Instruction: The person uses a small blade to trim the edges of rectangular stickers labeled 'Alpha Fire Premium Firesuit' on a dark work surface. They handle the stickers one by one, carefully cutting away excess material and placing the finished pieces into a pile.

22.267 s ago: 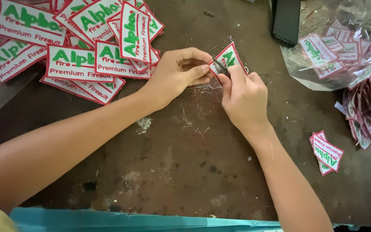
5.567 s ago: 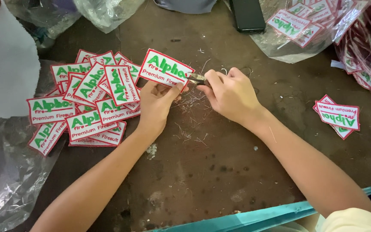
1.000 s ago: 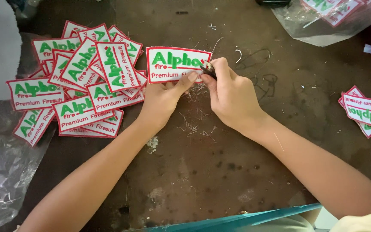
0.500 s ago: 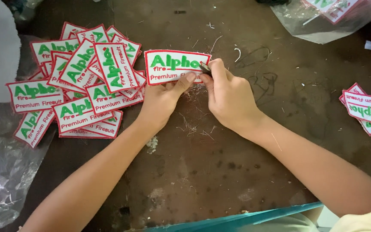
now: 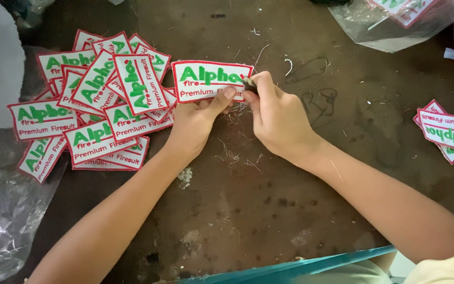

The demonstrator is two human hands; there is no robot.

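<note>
A person's left hand [image 5: 198, 118] pinches the lower edge of a white embroidered patch [image 5: 209, 81] with red border and green lettering, thumb pressed on its face, holding it just above a dark, worn worktable [image 5: 269, 210]; the right hand [image 5: 277, 115] is closed around a small dark tool [image 5: 249, 83], only its tip showing, set against the patch's right end; loose thread clippings [image 5: 235, 150] lie scattered on the table directly beneath both hands.

To the left, a heap of matching patches [image 5: 95, 105] overlaps loosely on the tabletop, some tilted, some upside down, its nearest edge just beside the left wrist; a small stack of two or three more patches [image 5: 447, 131] sits well apart at the right edge.

A clear plastic bag [image 5: 395, 23] at the top right holds further patches of the same kind, only their corners visible through the film; a second crumpled clear plastic bag [image 5: 6, 210] lies at the lower left, its contents impossible to tell; a teal strip [image 5: 300, 265] runs along the table's near edge.
</note>
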